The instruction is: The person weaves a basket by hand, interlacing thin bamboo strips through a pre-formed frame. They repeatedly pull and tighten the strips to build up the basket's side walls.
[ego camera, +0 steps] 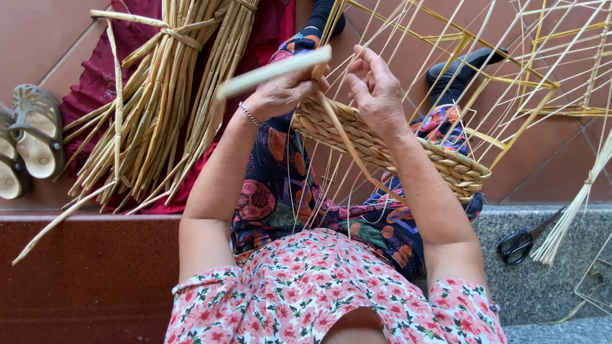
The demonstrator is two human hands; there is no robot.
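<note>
Overhead, head view: we sit weaving, knees under the work.
Left hand [280, 92]: at upper centre, our fingers closed around a flat pale rush strand [274, 71] that sticks out leftward.
Right hand [376, 89]: just beside it, fingers curled loosely over the thin upright stakes [446, 57]; we cannot tell whether it pinches one.
Woven basket band [389, 150]: centre of frame, slanting down to the right, resting on our lap.
Surroundings: rush bundle [166, 95] upper left, sandals [29, 143] far left, scissors [519, 245] lower right.
Risk: we judge the strand could kink or split if bent sharply, and slack tension would leave gaps.
</note>
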